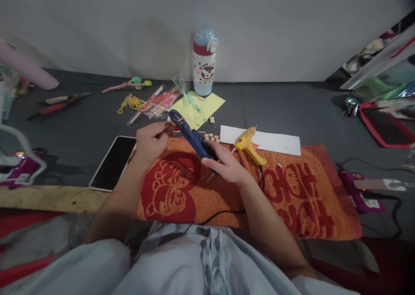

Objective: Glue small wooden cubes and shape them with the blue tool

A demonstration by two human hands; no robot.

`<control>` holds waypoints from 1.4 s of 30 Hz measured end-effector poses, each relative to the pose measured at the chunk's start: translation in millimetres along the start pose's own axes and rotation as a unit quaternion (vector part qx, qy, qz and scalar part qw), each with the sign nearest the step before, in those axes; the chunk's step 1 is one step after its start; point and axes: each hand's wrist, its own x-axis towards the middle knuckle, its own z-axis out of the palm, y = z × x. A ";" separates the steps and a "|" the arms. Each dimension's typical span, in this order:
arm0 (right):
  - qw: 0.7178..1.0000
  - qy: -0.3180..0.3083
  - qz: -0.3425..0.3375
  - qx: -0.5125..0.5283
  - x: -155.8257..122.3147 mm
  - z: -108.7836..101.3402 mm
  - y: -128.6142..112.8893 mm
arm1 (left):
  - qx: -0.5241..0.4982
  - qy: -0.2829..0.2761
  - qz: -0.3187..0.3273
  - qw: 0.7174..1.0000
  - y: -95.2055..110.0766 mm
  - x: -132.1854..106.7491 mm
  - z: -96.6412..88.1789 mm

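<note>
person seated at a dark worktop, both bare hands raised over the near edge of the work area. right hand (227, 161) partly closed, gripping a dark blue hand tool (192, 136) by its lower end; thumb lies along the near side, fingers wrap the far side and are partly hidden. the tool is held at a slant, its head up and to the left, above the upper edge of an orange and red towel (220, 200).

left hand (154, 140) curled, thumb and forefinger drawn close together right beside the tool's head. whether a small piece is pinched there, cannot tell; the fingertips are too small and partly covered.

just beyond the tool, a cluster of small wooden pieces (211, 137) near the towel's upper edge, one more set apart farther off. a yellow sheet (212, 107) behind, with a patterned bottle (204, 65) standing upright at its far side. a yellow glue gun (249, 144) to the right of the right hand, lying partly over a white strip (279, 142), its cord running down onto the towel. left of the left forearm, a dark-screened phone (113, 163) lies flat.
</note>
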 end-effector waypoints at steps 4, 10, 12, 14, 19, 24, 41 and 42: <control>1.000 -0.002 0.010 0.006 0.2 1.3 1.6 | 0.005 0.016 0.032 0.999 -3.9 -0.4 1.3; 1.000 0.000 0.017 0.008 0.4 1.4 2.7 | 0.032 -0.010 0.048 0.998 -1.8 -0.2 0.3; 1.000 0.000 0.020 0.005 0.6 1.2 2.9 | 0.029 -0.011 0.054 0.998 -1.3 -0.2 0.0; 1.000 0.000 0.021 0.001 0.6 1.3 3.3 | 0.027 -0.010 0.058 0.998 -1.0 -0.3 -0.1; 1.000 0.002 0.014 0.000 0.9 1.7 3.7 | 0.040 -0.012 0.053 0.998 -1.0 -0.6 -0.2; 1.000 0.000 0.017 0.006 0.8 1.4 3.4 | 0.041 -0.021 0.056 0.997 -1.7 -0.3 0.0; 1.000 0.001 0.027 0.009 1.1 1.6 3.6 | 0.017 -0.046 0.041 0.998 -2.9 0.5 -0.3; 1.000 0.002 0.027 0.009 1.1 1.8 3.8 | 0.017 -0.048 0.041 0.998 -3.3 0.6 -0.2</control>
